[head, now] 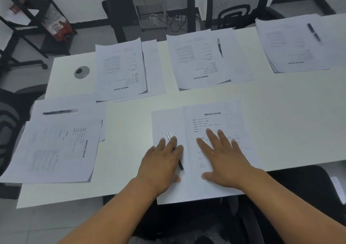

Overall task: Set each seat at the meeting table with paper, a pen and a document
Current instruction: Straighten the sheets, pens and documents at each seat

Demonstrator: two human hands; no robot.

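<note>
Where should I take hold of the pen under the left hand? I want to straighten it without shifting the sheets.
Judging by how it lies, pinch the pen at its black lower half, which pokes out beside the left hand. Come from above, fingers on either side across its thin barrel. It lies flat on the blank paper, so lift it straight up rather than slide it.

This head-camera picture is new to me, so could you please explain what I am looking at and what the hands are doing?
There is no robot: a person wears a wide-angle camera on the head, looking down at their own hands. The white table carries five sets of papers. At the nearest seat the left hand lies flat over a pen on blank paper, and the right hand presses flat on a printed document. Neither hand grips anything. Pens show on three other sets, for instance the far middle pen. Office chairs stand around.
</note>
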